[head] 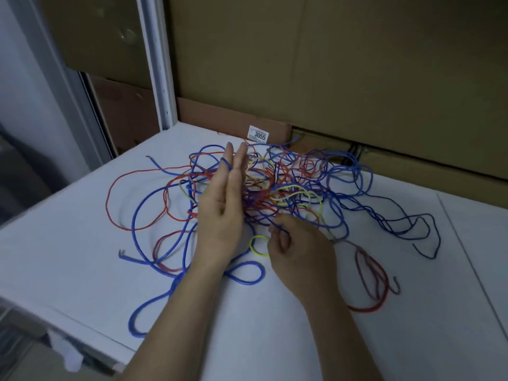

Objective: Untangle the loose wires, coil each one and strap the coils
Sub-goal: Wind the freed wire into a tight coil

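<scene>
Two bare forearms are reaching over a white counter (82, 243). Left hand (222, 213) is spreading flat and wide against tangled wires (277, 185) mid-counter; right hand (299, 248) is pinching a blue wire (277, 225) at the tangle's near edge.

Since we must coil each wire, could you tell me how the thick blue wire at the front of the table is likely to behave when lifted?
The thick blue wire lies in broad smooth loops without kinks, so it is probably springy rather than limp. It runs into the tangle, so lifting it would likely drag neighbouring wires.
</scene>
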`<control>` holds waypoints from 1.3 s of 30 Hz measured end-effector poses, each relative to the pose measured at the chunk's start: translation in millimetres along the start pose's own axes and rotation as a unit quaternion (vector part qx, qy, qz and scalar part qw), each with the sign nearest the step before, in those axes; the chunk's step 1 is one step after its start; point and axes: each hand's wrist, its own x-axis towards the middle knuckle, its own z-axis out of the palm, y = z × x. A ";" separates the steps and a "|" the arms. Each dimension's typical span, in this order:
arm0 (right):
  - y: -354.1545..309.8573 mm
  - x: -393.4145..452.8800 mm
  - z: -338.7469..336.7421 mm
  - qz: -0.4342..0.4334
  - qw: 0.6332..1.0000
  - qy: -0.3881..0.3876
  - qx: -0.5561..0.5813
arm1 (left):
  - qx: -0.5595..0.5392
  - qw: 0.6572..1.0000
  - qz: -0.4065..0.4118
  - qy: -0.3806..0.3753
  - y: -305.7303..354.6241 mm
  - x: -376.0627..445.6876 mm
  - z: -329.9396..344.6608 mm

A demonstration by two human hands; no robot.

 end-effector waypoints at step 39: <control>14.3 43.1 20.4 -0.137 0.988 0.071 0.010 | -0.324 0.921 -0.201 -0.074 9.3 6.7 2.3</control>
